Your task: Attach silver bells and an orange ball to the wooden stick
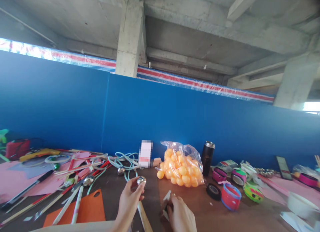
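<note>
My left hand [128, 200] pinches a shiny silver ball [141, 181] between thumb and fingertips. A pale wooden stick [144, 217] lies just right of that wrist, and a light blue cord [127, 174] runs behind the fingers. My right hand [182, 213] is closed near the table's front, its fingertips at a thin white-and-dark piece [167, 199] too blurred to name. Another silver ball [121, 171] rests beyond my left hand beside the coiled cord.
A clear bag of orange balls [181, 168] stands ahead, with a black flask [207, 158] beside it. Black tape [213, 191] and colourful wristbands [231, 197] lie right. Sticks and an orange sheet [87, 208] crowd the left. A blue partition [160, 118] closes the back.
</note>
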Available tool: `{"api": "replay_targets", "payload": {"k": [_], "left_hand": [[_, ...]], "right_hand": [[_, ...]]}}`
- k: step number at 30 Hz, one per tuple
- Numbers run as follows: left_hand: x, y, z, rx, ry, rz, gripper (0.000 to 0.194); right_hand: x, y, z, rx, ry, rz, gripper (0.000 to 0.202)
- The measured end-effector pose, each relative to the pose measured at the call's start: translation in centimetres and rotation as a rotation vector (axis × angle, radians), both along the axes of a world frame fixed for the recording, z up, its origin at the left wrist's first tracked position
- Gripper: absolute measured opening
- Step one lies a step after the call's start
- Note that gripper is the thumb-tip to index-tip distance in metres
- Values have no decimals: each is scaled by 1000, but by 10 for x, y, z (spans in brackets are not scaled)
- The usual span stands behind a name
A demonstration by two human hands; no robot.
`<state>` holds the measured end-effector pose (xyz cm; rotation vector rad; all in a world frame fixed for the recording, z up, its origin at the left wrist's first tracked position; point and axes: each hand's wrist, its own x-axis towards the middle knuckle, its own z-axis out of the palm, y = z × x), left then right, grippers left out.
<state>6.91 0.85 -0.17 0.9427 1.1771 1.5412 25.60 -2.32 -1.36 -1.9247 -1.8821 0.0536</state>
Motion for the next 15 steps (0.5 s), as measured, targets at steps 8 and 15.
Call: {"api": "replay_targets", "payload": {"k": [8, 15], "left_hand": [[0, 1, 0, -2, -20, 3, 49], [1, 3, -4, 13, -111, -58, 49]], "right_hand": [[1, 4, -10, 62, 16, 4, 24], [4, 3, 3, 201, 191, -11, 19]]}}
